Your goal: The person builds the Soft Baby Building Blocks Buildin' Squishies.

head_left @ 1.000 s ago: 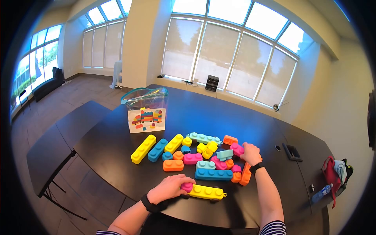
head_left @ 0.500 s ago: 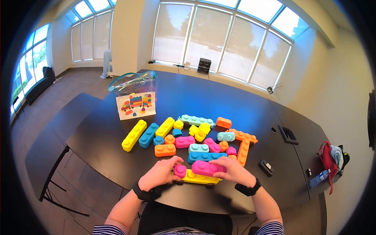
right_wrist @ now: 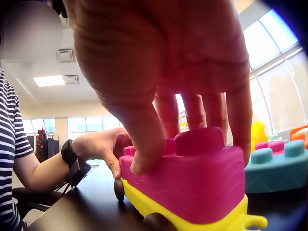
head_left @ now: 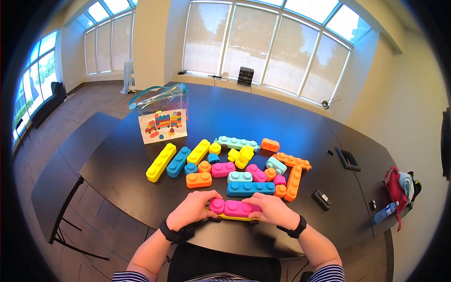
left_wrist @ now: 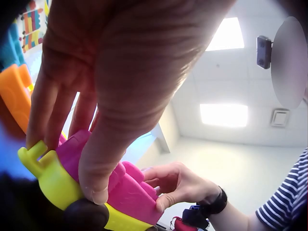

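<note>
In the head view, a yellow wheeled base (head_left: 231, 217) stands near the table's front edge, with black wheels under it. A small pink block (head_left: 216, 206) sits on its left end, and my left hand (head_left: 191, 210) holds it between thumb and fingers. Beside it, a longer pink block (head_left: 238, 207) lies along the rest of the base. My right hand (head_left: 278, 211) grips that block across its right end, thumb on the near side in the right wrist view. The base's yellow hook (right_wrist: 255, 222) sticks out past the block.
Several loose blocks lie just beyond my hands, among them a long blue block (head_left: 250, 189) and an orange block (head_left: 293, 183). A clear bag (head_left: 164, 101) with a picture card (head_left: 163, 127) stands at the back left. A water bottle (head_left: 385, 213) stands at the right.
My right hand has brought the longer pink block from the right of the pile to the yellow base and lowered it level beside the small pink block. The left hand stays at the small block.
</note>
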### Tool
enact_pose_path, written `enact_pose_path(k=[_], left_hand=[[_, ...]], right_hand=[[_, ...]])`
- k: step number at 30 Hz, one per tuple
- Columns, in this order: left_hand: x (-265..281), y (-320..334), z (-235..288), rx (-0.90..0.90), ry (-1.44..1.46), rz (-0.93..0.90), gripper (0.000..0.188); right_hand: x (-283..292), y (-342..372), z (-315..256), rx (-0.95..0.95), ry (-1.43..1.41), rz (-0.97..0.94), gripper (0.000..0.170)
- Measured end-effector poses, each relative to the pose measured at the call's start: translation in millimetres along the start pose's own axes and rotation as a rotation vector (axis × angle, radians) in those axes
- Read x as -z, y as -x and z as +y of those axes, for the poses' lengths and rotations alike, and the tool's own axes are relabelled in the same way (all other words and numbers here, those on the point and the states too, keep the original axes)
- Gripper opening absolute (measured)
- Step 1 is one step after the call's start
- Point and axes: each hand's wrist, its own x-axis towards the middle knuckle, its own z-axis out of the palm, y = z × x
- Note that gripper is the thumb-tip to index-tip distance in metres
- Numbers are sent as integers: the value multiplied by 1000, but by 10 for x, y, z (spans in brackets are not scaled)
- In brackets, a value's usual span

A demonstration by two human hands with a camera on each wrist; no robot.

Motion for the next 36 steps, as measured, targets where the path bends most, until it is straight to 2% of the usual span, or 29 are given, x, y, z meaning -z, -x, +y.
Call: enact_pose_path(k=[10, 17, 21, 22, 24, 36], left_hand=[[4, 7, -43, 17, 8, 2, 57], [25, 32, 1, 34, 2, -1, 57], [30, 49, -25, 28, -8, 5, 57], [25, 50, -41, 21, -4, 7, 56], [23, 53, -54, 21, -2, 10, 56], [73, 57, -41, 12, -33, 5, 54]], right_hand=[[-76, 32, -91, -21, 43, 5, 48], [166, -140, 384, 78, -156, -228, 42], [477, -195, 540, -43, -131, -71, 39], [597, -202, 469, -144, -57, -76, 42], [600, -250, 735, -119, -86, -37, 44], [806, -645, 803, -115, 53, 31, 47]])
